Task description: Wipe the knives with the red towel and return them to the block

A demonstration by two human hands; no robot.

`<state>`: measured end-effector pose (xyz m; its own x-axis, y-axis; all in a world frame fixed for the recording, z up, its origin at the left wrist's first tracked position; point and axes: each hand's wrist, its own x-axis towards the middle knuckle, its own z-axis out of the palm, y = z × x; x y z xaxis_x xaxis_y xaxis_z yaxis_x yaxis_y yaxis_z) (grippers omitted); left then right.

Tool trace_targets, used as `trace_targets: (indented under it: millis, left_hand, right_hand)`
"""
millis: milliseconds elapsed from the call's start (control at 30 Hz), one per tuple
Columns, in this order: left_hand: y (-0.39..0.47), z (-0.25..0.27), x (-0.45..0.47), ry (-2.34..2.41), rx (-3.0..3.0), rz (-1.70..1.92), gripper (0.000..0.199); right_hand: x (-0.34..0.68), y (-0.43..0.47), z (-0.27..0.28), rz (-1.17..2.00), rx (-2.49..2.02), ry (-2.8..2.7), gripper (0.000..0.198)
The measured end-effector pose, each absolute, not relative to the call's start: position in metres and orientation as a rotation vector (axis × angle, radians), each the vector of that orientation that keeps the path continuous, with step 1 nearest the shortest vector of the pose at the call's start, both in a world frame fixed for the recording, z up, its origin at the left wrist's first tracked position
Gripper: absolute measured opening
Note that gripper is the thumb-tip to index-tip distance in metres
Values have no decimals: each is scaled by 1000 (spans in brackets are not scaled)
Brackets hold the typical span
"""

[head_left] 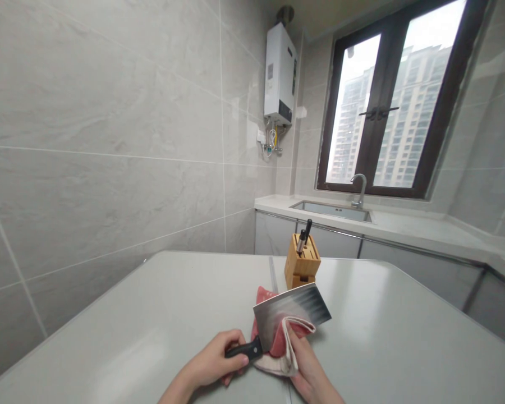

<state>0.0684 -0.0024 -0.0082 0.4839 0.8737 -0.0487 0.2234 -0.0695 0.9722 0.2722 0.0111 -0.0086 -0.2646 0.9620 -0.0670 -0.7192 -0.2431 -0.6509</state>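
Observation:
My left hand is wrapped round the black handle of a cleaver. Its broad steel blade slants up to the right above the table. A red and cream cloth is folded in my right hand and lies against the lower part of the blade. Part of the same cloth shows behind the blade at its upper left. Most of my right hand's fingers are hidden by the cloth. Just beyond the blade stands a wooden knife block, with black-handled tools in its slots.
The white table has a seam running down its middle. Behind it, a counter holds a sink with a faucet. A water heater hangs on the tiled wall, left of the window.

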Motion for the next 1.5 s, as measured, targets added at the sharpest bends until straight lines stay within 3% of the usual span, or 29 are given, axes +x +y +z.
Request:
trace_targets:
  millis: [300, 1500]
  left_hand:
    - [-10, -8, 89, 970, 1652, 792, 21]
    - [-9, -8, 87, 1129, 1721, 818, 28]
  right_hand:
    - [263, 10, -13, 1780, -537, -640, 19]
    - [262, 3, 8, 1725, -633, -692, 22]
